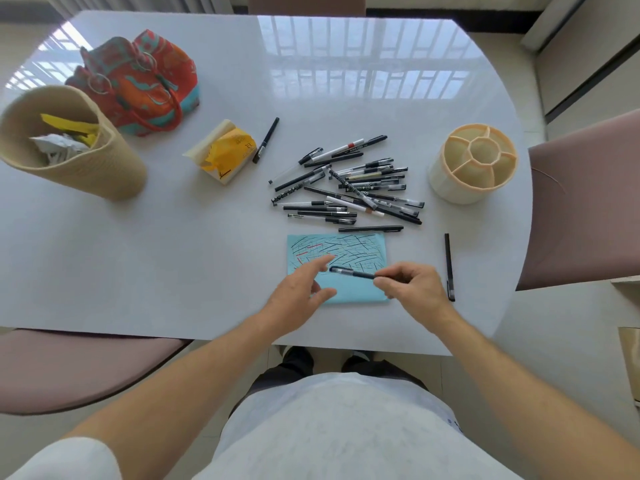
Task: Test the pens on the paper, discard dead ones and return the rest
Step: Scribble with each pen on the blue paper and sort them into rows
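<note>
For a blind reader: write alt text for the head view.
Over scribbled blue paper, the right hand pinches a black pen while the open left hand reaches for its cap end. Beyond lie a pen pile, an empty divided holder and a waste basket.

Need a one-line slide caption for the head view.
Right hand holds a pen over scribbled blue paper; left hand open beside it.

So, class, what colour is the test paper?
Light blue paper, covered in pen strokes; head view.
</note>
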Demonstrator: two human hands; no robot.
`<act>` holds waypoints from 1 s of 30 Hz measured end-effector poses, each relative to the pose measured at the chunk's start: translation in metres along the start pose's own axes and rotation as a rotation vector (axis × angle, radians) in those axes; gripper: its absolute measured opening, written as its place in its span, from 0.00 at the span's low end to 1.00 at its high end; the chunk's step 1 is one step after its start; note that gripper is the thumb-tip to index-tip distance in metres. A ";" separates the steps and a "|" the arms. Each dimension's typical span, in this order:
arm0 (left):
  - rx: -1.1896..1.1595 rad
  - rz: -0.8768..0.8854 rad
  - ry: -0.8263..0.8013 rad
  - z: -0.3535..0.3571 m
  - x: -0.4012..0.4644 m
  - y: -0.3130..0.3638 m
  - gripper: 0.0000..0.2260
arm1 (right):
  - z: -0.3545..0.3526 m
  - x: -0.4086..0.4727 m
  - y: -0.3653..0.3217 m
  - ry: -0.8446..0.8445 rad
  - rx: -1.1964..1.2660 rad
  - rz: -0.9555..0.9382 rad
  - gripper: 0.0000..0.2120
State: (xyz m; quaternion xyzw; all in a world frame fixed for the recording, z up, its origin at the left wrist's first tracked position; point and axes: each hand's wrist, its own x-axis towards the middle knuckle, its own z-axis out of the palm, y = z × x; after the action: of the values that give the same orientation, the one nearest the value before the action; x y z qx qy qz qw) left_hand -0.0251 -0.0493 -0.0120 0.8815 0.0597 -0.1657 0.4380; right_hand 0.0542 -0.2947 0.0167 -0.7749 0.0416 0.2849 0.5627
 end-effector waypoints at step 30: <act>0.315 0.170 0.148 -0.014 -0.028 -0.049 0.07 | 0.101 0.005 0.010 0.072 0.064 -0.044 0.08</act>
State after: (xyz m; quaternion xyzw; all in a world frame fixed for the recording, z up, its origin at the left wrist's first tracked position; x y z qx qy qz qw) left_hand -0.0598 -0.0074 -0.0312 0.9508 -0.0092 -0.0700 0.3017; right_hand 0.0148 -0.2065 -0.0147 -0.7671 0.0541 0.2428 0.5914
